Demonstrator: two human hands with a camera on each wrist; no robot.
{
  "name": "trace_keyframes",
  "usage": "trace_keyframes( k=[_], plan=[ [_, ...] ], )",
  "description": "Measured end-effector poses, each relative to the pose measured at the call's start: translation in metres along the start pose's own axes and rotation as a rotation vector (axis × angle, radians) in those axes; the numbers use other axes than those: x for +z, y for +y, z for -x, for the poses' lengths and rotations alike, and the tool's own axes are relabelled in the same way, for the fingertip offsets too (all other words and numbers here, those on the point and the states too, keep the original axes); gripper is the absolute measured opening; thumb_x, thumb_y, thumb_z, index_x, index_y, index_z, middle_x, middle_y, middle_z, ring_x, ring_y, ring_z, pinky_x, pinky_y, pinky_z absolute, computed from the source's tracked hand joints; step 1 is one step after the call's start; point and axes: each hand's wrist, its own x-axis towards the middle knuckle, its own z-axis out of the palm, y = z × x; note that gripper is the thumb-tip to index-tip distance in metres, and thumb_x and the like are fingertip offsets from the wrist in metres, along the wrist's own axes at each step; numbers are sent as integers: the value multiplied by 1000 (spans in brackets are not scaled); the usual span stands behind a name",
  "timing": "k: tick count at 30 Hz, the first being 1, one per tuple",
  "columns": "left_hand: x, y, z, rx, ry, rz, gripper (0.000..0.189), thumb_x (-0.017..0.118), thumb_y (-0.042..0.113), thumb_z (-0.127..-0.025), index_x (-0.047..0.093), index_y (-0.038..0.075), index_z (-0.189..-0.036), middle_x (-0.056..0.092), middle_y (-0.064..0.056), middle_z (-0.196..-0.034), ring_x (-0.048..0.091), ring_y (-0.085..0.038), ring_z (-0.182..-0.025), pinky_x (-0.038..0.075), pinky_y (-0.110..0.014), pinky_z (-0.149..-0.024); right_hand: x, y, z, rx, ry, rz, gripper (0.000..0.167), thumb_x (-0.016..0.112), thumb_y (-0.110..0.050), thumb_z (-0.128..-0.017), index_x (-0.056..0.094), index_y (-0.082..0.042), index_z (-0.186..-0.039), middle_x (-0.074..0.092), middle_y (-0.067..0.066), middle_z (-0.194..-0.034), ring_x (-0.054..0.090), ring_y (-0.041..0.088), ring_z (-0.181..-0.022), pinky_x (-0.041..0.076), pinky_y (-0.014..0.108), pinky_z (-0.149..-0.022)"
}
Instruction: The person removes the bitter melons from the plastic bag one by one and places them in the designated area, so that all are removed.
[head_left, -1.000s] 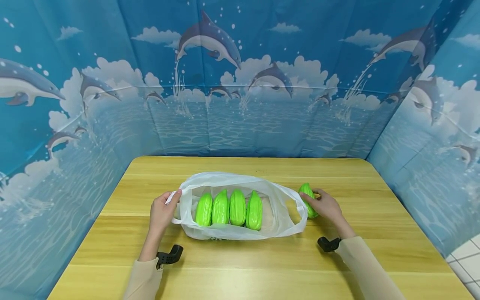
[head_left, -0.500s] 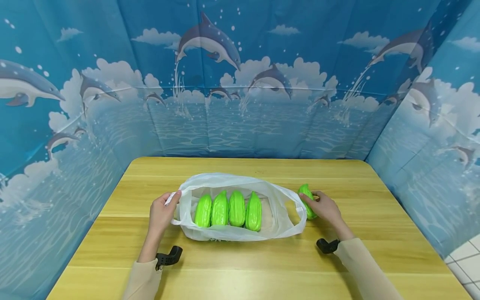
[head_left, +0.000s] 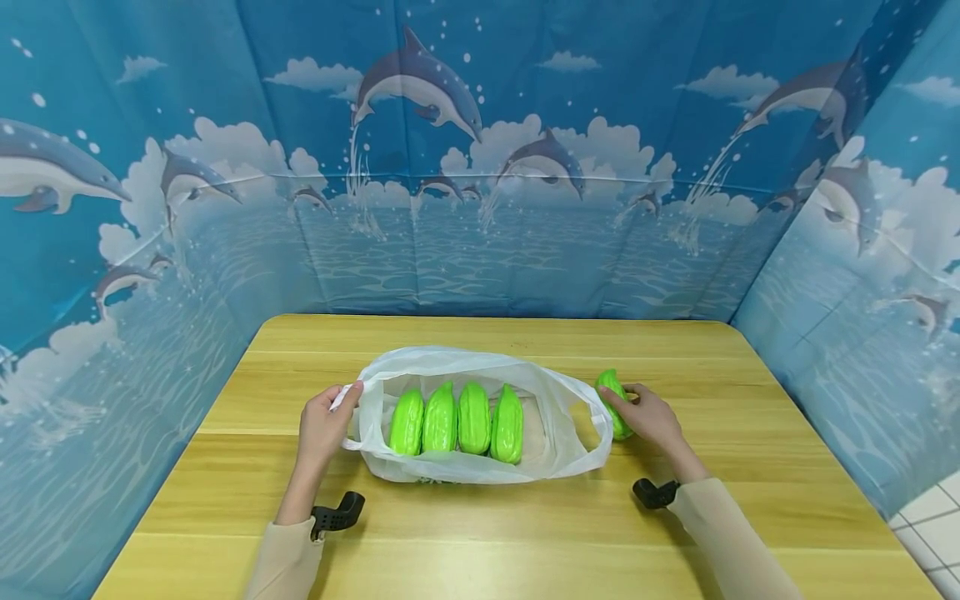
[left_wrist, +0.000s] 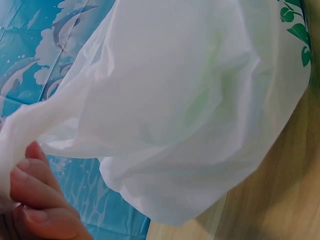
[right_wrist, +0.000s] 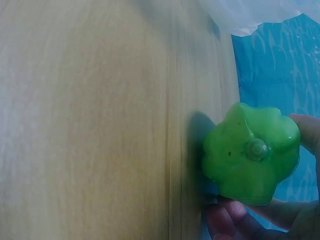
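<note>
Dolphin-printed curtain (head_left: 480, 242) stands beyond the white bag (head_left: 442, 358); desk (head_left: 480, 537) beneath the bag, whose mouth gapes up at you. Your left grip (head_left: 321, 421) is curled on the handle at the bag's left end. Your right grip (head_left: 652, 414), just past the bag's right end, is closed around a green ridged fruit (right_wrist: 240, 160).

Tally: four like fruits (head_left: 441, 421) lie side by side in the bag, filling its left and middle; room shows at its right end. I judge the bagging nearly complete, with only your held fruit left outside that I can see. Whether it is headed into or out of the bag, I can't tell.

Hard to make out: the bag's front wall covers the near ends of your four, and anything beneath them is hidden. Your left wrist view is mostly plastic, fruit only a faint green through it. Your right wrist view crops your hand; can't tell if the held fruit touches the desk. Leaf print (left_wrist: 299, 32) on the bag runs off frame.
</note>
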Motion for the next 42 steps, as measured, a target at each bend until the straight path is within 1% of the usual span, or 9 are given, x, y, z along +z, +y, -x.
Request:
trace_keyframes(
  k=[6,9,12,17,21,23,29,36,42],
  plan=[
    [-2,0,0,-17,-11,-20,48,59,48,-91,64,1,-81,49,-4,-59,42,-15,-53,34,-25,-49,1,1,0,3,2,-3,94,41,-69,-89,35,11,-138,49,34,-125,52,45,-108,43,53,-84],
    [-6,1,-1,-27,-39,-43,50,59,51,-90,63,1,-82,49,-3,-59,42,-13,-51,35,-25,-48,1,1,0,7,1,-3,94,41,-69,-88,36,11,-138,49,34,-125,52,45,-108,43,54,-83],
    [-11,4,-4,-12,-78,-110,50,59,52,-89,61,3,-79,46,-1,-56,42,-14,-48,35,-25,-47,0,1,0,7,2,1,94,41,-69,-89,35,11,-138,50,34,-125,52,45,-108,43,54,-83],
    [-19,9,-9,55,-148,-270,54,56,58,-89,53,8,-69,49,-1,-55,44,-18,-49,34,-28,-48,1,1,0,11,3,7,94,40,-70,-89,35,10,-138,49,33,-125,51,45,-109,42,55,-85],
    [-22,13,-12,74,-171,-333,57,52,63,-88,51,10,-67,54,-3,-58,44,-19,-49,32,-29,-48,1,1,0,10,-2,8,94,40,-70,-89,35,10,-139,49,33,-126,51,45,-110,42,55,-85],
    [-23,13,-14,71,-168,-332,56,52,63,-88,52,10,-69,55,-3,-59,45,-20,-49,32,-29,-48,1,0,0,12,-5,7,94,40,-70,-88,35,10,-139,49,33,-127,51,45,-110,42,55,-85],
    [-23,11,-17,58,-153,-281,55,54,59,-89,58,5,-76,56,-6,-62,44,-20,-49,32,-28,-46,2,0,0,9,1,12,93,40,-69,-89,36,10,-138,49,33,-126,51,45,-109,42,55,-85],
    [-21,12,-17,56,-155,-247,54,55,56,-90,60,4,-77,57,-9,-63,42,-19,-47,31,-27,-45,3,0,0,4,1,14,93,39,-69,-89,36,10,-138,49,33,-126,51,45,-109,42,55,-85],
    [-21,10,-17,59,-158,-245,52,55,54,-91,61,4,-78,58,-12,-64,41,-19,-47,32,-27,-45,3,-1,1,11,-3,6,90,40,-67,-90,37,9,-138,49,33,-126,51,44,-109,42,54,-85]
  ],
)
